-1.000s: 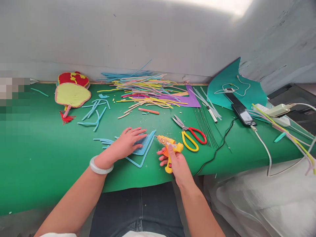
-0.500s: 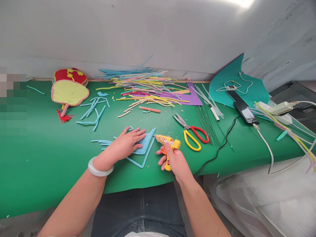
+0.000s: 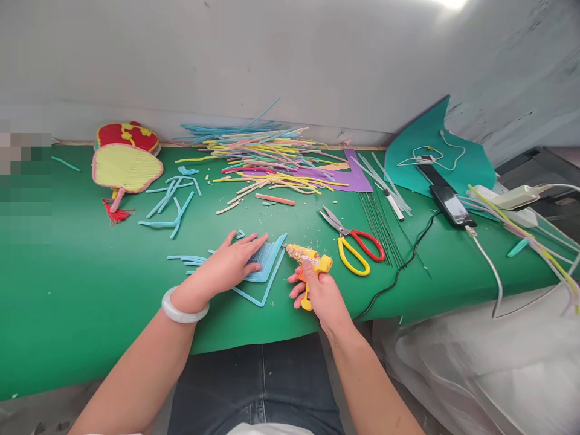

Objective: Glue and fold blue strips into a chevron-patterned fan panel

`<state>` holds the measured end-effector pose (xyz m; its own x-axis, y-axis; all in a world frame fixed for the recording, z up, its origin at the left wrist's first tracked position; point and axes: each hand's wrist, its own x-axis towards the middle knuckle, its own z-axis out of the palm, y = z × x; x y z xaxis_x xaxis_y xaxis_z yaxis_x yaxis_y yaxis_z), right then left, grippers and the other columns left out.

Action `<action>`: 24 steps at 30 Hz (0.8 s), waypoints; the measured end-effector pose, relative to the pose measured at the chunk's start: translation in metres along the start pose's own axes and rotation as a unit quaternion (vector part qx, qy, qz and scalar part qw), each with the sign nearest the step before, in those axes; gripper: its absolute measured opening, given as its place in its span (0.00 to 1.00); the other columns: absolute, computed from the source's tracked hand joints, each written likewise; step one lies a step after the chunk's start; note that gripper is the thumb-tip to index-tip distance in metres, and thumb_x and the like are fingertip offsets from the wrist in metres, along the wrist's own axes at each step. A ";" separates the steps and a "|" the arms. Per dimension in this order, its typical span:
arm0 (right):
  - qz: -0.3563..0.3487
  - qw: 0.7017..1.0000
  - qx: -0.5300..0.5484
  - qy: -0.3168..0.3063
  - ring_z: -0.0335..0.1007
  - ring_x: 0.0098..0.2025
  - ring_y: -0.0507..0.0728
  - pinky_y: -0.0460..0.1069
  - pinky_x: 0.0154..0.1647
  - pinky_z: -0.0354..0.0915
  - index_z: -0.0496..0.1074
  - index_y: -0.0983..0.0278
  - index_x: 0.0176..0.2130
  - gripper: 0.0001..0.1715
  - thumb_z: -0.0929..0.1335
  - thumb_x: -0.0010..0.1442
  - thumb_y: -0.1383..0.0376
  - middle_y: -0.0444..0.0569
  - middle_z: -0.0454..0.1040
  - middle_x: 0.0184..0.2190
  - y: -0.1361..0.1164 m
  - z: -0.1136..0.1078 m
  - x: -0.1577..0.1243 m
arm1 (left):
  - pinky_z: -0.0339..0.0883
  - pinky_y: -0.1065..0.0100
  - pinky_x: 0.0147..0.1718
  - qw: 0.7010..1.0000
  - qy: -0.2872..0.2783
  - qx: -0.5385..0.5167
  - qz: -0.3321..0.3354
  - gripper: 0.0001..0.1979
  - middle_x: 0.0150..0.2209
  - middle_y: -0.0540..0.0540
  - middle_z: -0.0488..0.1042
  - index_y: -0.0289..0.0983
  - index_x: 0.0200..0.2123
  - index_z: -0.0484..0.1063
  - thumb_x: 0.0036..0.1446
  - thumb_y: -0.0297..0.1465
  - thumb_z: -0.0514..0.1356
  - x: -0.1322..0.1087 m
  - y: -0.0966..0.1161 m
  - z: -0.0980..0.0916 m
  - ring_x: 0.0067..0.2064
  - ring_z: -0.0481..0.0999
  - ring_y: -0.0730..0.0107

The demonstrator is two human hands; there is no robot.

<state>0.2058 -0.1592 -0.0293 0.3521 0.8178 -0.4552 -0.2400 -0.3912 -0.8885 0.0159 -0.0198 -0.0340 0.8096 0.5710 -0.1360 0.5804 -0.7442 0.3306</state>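
Observation:
My left hand (image 3: 231, 263) lies flat with fingers spread over a piece made of light blue fuzzy stems (image 3: 268, 266) set side by side in a corner shape. One bent blue stem (image 3: 261, 301) runs along the piece's lower right edge with a narrow gap. A yellow hot glue gun (image 3: 308, 260) is in my right hand (image 3: 324, 296), its nozzle at the upper right end of the blue piece. Whether the nozzle touches the stem I cannot tell. Loose blue stem ends (image 3: 181, 259) stick out left of my left wrist.
Scissors (image 3: 351, 241) lie right of the glue gun, beside thin green wires (image 3: 383, 229). A heap of coloured stems (image 3: 272, 151) lies at the back. Two fan-shaped pieces (image 3: 127, 166) are at the left. A phone (image 3: 451, 205) and a black cord (image 3: 399, 275) lie at the right.
Almost nothing differs. Both hands keep their places, and the glue gun's nozzle stays near the upper right end of the blue piece.

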 end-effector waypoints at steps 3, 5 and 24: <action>0.000 1.000 0.000 0.002 0.72 0.21 0.49 0.43 0.15 0.69 0.70 0.66 0.35 0.32 0.67 0.59 0.39 0.48 0.77 0.30 0.001 0.000 0.001 | 0.38 0.45 0.70 1.000 -0.002 0.006 -0.006 0.35 0.71 0.41 0.53 0.42 0.72 0.43 0.68 0.38 0.54 0.000 0.002 -0.001 0.72 0.53 0.58; 0.003 1.000 -0.002 0.000 0.72 0.20 0.49 0.43 0.15 0.69 0.70 0.65 0.34 0.32 0.68 0.59 0.38 0.48 0.76 0.30 0.001 0.000 0.001 | 0.38 0.45 0.70 1.000 -0.001 0.005 -0.002 0.34 0.71 0.41 0.53 0.42 0.72 0.44 0.68 0.38 0.54 0.000 0.001 -0.001 0.72 0.54 0.58; 0.009 1.000 -0.002 -0.007 0.72 0.22 0.50 0.44 0.15 0.70 0.70 0.65 0.33 0.33 0.68 0.57 0.38 0.47 0.74 0.28 0.003 -0.001 -0.003 | 0.37 0.44 0.70 1.000 0.004 0.009 -0.001 0.34 0.71 0.40 0.53 0.41 0.72 0.44 0.68 0.39 0.53 0.001 0.000 0.001 0.71 0.56 0.57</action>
<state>0.2051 -0.1631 -0.0306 0.3341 0.8166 -0.4707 -0.2422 -0.4083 -0.8801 0.0165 -0.0192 -0.0351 0.8080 0.5748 -0.1290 0.5832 -0.7496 0.3130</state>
